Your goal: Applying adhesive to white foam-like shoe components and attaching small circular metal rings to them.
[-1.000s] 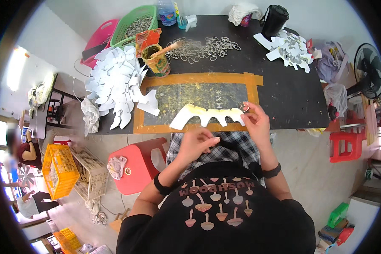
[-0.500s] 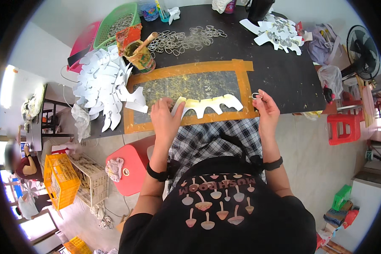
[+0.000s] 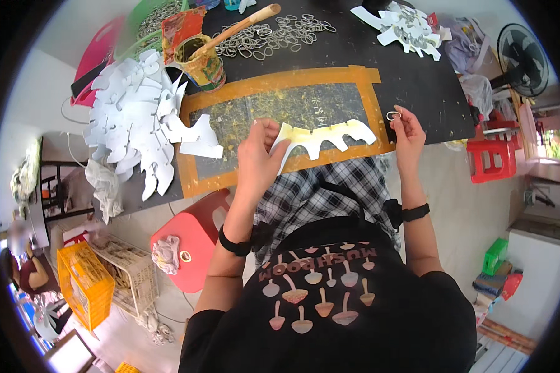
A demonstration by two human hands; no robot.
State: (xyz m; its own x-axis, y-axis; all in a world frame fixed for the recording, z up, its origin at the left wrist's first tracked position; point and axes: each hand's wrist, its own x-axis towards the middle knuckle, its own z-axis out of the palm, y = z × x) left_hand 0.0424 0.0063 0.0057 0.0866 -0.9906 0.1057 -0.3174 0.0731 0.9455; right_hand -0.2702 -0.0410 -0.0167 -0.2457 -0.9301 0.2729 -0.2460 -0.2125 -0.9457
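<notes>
A white cutout strip (image 3: 305, 135) with curved prongs lies along the near side of a dark board (image 3: 230, 118) framed in brown tape. Yellowish glue shows along the strip's upper edge. My left hand (image 3: 261, 156) is closed on the strip's left end, thumb on top. Off the right side of the tape, my right hand (image 3: 408, 135) pinches a small oval metal ring (image 3: 393, 115) between thumb and fingertips. The ring is held apart from the strip.
Left of the board lies a heap of white cutouts (image 3: 127, 112). Behind it stand a glue-smeared can (image 3: 206, 73) with a wooden-handled brush (image 3: 246, 23) and loose metal rings (image 3: 286, 37). More cutouts (image 3: 410, 34) lie far right. A red stool (image 3: 193, 227) stands below the table.
The whole view has shifted slightly, so the table sits higher in the picture. Both hands keep their holds on strip and ring, with little movement relative to the board.
</notes>
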